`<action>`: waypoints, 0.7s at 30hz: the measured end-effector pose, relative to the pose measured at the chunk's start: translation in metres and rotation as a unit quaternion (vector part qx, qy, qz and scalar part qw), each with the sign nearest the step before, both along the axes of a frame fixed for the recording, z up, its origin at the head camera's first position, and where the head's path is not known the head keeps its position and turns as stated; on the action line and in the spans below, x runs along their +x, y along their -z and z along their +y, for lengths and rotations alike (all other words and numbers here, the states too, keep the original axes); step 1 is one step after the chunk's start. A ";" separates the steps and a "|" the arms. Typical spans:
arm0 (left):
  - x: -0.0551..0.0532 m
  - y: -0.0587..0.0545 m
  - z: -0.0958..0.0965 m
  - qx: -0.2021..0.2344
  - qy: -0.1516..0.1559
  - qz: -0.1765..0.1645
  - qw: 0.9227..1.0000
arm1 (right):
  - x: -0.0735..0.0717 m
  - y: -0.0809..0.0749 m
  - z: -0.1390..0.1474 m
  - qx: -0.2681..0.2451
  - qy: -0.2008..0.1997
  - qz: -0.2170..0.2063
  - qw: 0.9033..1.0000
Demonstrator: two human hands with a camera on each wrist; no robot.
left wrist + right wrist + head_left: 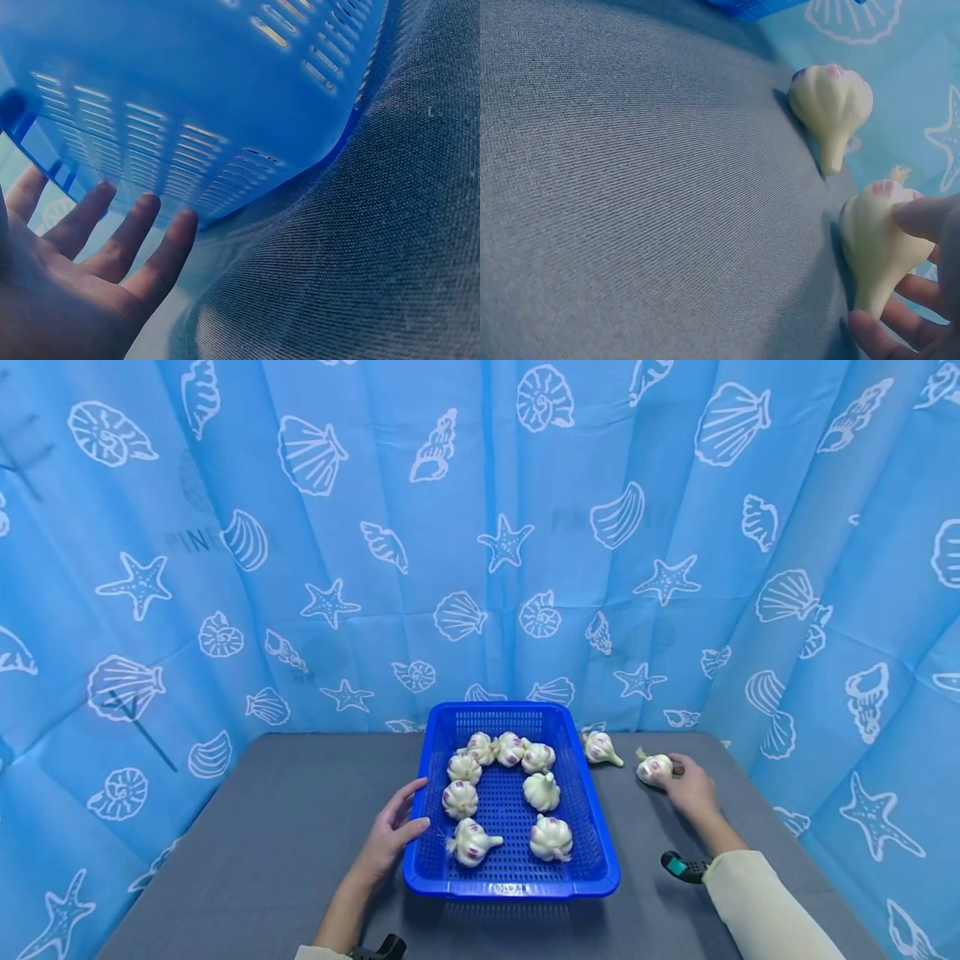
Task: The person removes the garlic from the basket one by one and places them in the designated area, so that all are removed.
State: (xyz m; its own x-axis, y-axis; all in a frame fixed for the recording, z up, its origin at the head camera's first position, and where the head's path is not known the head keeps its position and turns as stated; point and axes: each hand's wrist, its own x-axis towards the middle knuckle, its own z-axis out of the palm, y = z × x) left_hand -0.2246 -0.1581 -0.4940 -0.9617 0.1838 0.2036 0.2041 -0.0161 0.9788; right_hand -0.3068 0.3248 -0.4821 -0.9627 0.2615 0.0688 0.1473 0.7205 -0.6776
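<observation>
From right wrist only: fingertip [865, 327] at garlic stem [871, 297].

The lettering [511, 888] on the near rim [573, 889] of the blue perforated basket [501, 806] is too small to be read in the head view, where the gripped garlic bulb [655, 767] is partly covered by the right hand [692, 790]. In the left wrist view, the left hand [86, 281] is cropped at left and below.

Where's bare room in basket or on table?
Free: middle of the basket, garlic on three sides; table left of the left hand; table between basket and right forearm. Crowded: basket's far end, garlic packed close; table's back right, loose bulb, right hand gripping another.
</observation>
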 end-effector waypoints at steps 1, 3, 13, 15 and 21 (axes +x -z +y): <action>0.000 0.000 0.000 -0.001 0.000 0.002 1.000 | -0.001 0.001 0.000 -0.003 0.008 0.004 1.000; -0.001 0.001 0.000 -0.004 -0.001 0.003 1.000 | -0.002 0.002 0.000 -0.008 0.026 0.011 1.000; -0.001 0.000 -0.001 -0.011 0.001 -0.001 1.000 | -0.008 0.004 -0.010 -0.038 0.081 0.040 0.995; -0.001 -0.001 -0.001 -0.008 0.003 0.002 1.000 | -0.009 0.003 -0.013 -0.045 0.092 0.044 0.994; 0.000 0.000 -0.001 -0.005 0.003 0.008 1.000 | -0.014 0.007 -0.019 -0.045 0.110 0.052 0.992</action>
